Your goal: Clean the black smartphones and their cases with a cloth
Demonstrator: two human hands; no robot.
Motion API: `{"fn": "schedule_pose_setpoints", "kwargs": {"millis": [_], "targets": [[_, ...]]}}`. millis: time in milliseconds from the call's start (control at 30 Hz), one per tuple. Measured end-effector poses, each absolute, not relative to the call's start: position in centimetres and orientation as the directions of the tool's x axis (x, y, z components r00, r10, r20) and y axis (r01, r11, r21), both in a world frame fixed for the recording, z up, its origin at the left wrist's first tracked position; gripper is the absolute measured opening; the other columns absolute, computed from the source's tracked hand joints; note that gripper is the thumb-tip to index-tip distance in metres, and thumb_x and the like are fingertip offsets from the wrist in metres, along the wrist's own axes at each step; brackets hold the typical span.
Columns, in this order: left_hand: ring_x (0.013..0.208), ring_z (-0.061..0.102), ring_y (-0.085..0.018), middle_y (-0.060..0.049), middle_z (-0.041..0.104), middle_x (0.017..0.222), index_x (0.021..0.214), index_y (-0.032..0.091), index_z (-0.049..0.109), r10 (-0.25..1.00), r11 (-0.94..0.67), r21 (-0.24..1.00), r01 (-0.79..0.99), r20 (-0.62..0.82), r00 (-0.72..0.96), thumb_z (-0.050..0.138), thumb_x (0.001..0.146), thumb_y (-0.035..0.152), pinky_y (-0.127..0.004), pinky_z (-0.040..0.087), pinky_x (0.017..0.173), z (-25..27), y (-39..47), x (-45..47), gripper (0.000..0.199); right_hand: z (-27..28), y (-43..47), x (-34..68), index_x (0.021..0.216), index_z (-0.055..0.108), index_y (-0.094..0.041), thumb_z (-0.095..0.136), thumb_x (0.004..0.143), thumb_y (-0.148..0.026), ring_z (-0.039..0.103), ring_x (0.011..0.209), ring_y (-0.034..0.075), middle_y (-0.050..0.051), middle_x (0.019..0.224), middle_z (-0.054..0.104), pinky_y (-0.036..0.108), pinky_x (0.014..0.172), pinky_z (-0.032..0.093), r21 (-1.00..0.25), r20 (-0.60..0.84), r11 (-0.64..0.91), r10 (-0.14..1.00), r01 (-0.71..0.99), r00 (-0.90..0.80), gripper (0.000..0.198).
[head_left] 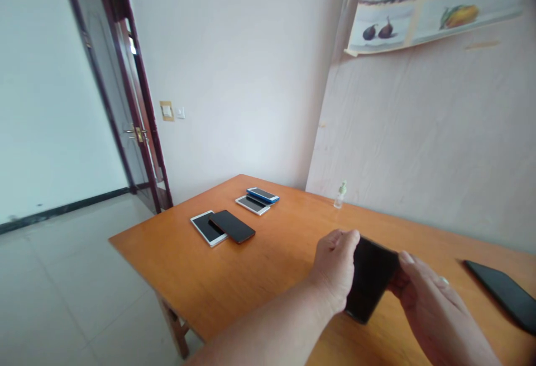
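Observation:
A black smartphone [371, 279] is held tilted above the tabletop, its dark face toward me. My left hand [337, 268] grips its left edge, thumb on top. On the opposite side, my right hand [427, 293] pinches the upper right edge between thumb and fingers. Farther off on the wooden table [288, 260], another black phone [234, 226] lies partly over a white-framed device [206, 227]. Behind them, a blue-edged phone [263, 195] rests on the edge of a white phone [252, 204]. To the right of my right hand lies a dark flat device [505, 293].
A small clear bottle with a pale green pump [340, 195] stands near the wall at the table's back edge. A board with fruit paintings [419, 8] leans at the right. Past the table's left edge are tiled floor [54, 293] and a door [113, 75].

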State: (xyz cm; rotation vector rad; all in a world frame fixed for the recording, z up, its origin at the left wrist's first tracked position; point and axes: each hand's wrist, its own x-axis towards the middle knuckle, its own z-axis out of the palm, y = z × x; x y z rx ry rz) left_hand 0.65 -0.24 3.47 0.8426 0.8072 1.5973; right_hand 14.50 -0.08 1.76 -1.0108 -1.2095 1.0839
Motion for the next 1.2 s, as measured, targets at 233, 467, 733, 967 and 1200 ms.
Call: {"fn": "schedule_pose_setpoints", "kwargs": {"millis": [233,467,733,967,1200], "targets": [[0.059,0.041,-0.011,0.005,0.041,0.06,0.062,0.02,0.043,0.983,-0.16,0.852,-0.498,0.093,-0.157,0.061,0.078,0.042,-0.024,0.034,0.056,3.95,-0.48,0.23,0.032,1.82,-0.12,14.15,0.082,0.066,-0.021,0.059,0.083,-0.054,0.061,0.071,0.021,0.005,0.078,0.067,0.032,0.063,0.05,-0.969,0.195,0.186,0.98,-0.159,-0.04,0.034],[0.058,0.041,-0.011,0.005,0.043,0.058,0.06,0.02,0.043,0.978,-0.174,0.875,-0.451,0.1,-0.182,0.062,0.076,0.041,-0.025,0.034,0.054,4.0,-0.53,0.13,0.032,2.26,-0.51,13.68,0.084,0.064,-0.021,0.055,0.085,-0.056,0.059,0.066,0.019,0.004,0.073,0.066,0.029,0.06,0.047,-0.968,0.223,0.219,0.975,-0.121,-0.023,0.037],[0.059,0.048,-0.012,0.003,0.052,0.061,0.064,0.018,0.05,0.981,-0.17,0.861,-0.48,0.102,-0.164,0.063,0.078,0.043,-0.024,0.037,0.056,3.81,-0.28,0.07,0.032,1.51,-0.32,13.7,0.08,0.06,-0.021,0.055,0.086,-0.058,0.057,0.068,0.018,0.002,0.074,0.065,0.027,0.059,0.043,-0.974,0.161,0.151,0.986,-0.171,-0.046,0.038],[0.058,0.049,-0.012,0.003,0.055,0.06,0.063,0.017,0.055,0.987,-0.122,0.802,-0.585,0.036,-0.157,0.073,0.068,0.042,-0.024,0.038,0.058,4.14,0.17,-0.15,0.032,2.03,-0.18,13.93,0.071,0.054,-0.021,0.068,0.078,-0.054,0.039,0.053,0.011,-0.004,0.058,0.048,0.024,0.052,0.033,-0.968,0.248,0.251,0.96,0.0,0.131,0.036],[0.057,0.045,-0.01,0.005,0.049,0.058,0.061,0.017,0.053,0.983,-0.128,0.781,-0.611,0.02,-0.181,0.076,0.067,0.045,-0.025,0.036,0.058,3.71,0.39,0.04,0.036,1.75,-0.3,14.46,0.086,0.059,-0.022,0.07,0.077,-0.047,0.049,0.068,0.015,0.0,0.072,0.059,0.026,0.063,0.038,-0.925,0.37,0.362,0.927,0.115,0.057,0.028]]}}
